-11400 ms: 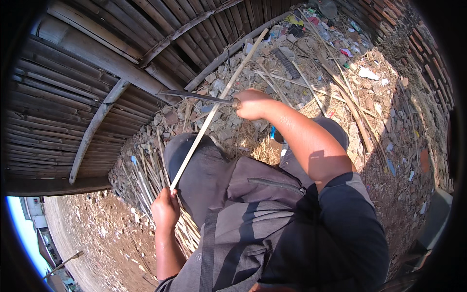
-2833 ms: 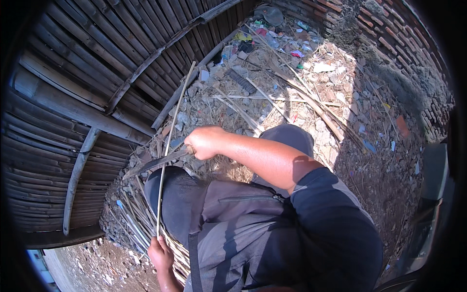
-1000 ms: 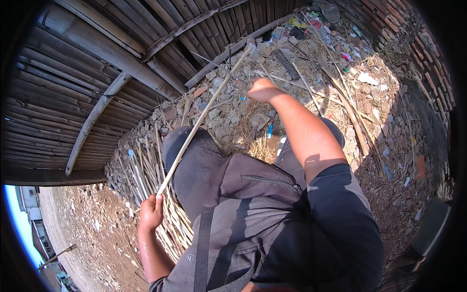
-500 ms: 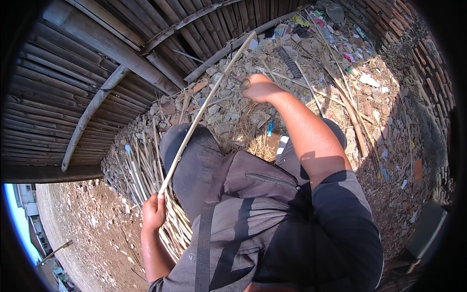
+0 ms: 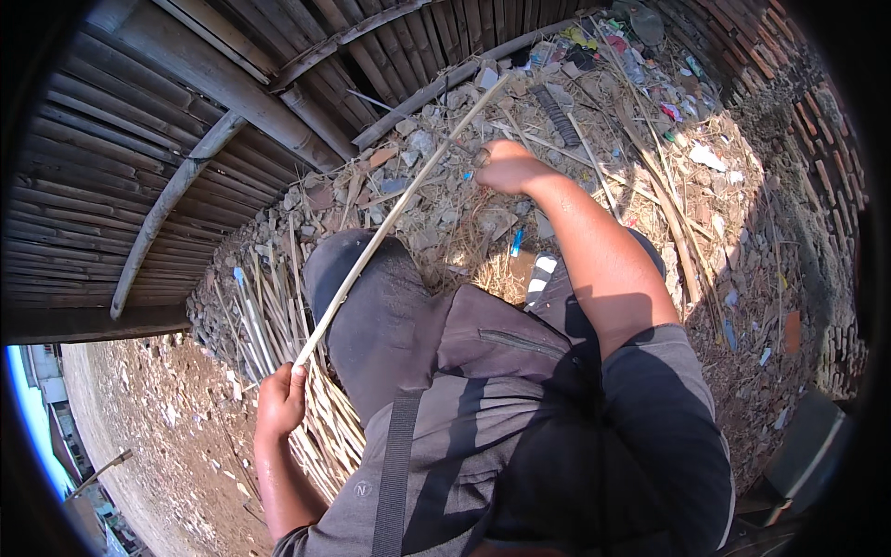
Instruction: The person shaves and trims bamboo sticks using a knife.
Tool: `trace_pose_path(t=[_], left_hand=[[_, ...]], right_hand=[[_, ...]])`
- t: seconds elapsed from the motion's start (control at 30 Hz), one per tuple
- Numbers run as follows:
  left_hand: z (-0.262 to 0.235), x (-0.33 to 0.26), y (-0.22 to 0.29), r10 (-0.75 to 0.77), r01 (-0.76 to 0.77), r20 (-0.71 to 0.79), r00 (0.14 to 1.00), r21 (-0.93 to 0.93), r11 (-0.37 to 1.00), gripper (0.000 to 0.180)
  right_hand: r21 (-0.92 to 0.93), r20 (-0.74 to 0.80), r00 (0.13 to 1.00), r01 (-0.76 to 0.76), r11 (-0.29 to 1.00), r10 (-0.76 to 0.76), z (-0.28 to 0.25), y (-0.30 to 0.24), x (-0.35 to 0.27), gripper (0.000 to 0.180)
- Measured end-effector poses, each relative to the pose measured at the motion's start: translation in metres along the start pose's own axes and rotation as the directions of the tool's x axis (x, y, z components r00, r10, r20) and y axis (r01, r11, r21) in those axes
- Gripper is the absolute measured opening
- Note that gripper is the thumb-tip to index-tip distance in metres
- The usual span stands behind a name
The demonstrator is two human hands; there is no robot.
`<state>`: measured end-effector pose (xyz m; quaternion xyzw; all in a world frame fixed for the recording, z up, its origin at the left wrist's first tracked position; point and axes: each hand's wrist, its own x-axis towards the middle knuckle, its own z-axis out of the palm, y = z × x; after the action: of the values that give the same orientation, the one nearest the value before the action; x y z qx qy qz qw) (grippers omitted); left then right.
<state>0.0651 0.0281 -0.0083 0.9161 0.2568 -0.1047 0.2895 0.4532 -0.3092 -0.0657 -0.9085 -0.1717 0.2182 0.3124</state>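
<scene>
A long pale bamboo strip [image 5: 360, 269] slants from my left hand across my bent knee to the far upper middle. My left hand [image 5: 281, 399] is closed round its near end, with the thumb laid along it. Near the strip's far part, my right hand [image 5: 508, 167] is closed on a thin dark tool [image 5: 464, 147], which looks like a knife. Its tip reaches to the strip; whether it touches is unclear. The handle is hidden in my fist. Beside my left knee lies a bundle of similar bamboo strips [image 5: 325, 427].
A bamboo slat wall [image 5: 121, 148] rises at the left, a brick wall [image 5: 831, 167] at the right. Rubble and straw [image 5: 408, 195] cover the ground. Loose long sticks [image 5: 664, 200] lie right of my arm, with scattered litter [image 5: 640, 60] behind. A blue object [image 5: 516, 243] lies between my legs.
My left hand has moved slightly left and nearer to me, still gripping the strip. The strip's far end and my right hand with the tool have shifted a little right.
</scene>
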Motion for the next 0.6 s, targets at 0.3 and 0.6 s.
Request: trace_pose_path(t=[0.3,0.6], left_hand=[[-0.006,0.002,-0.004,-0.031,0.043,0.087,0.996,-0.134,0.990,0.048],[0.013,-0.006,-0.024,-0.086,0.116,0.118,0.989,-0.278,0.954,0.042]], right_hand=[[-0.256,0.220,0.957,0.245,0.935,-0.191,0.012,-0.049,-0.027,0.032],[-0.166,0.117,0.966,0.249,0.954,-0.231,0.019,-0.057,-0.030,0.033]])
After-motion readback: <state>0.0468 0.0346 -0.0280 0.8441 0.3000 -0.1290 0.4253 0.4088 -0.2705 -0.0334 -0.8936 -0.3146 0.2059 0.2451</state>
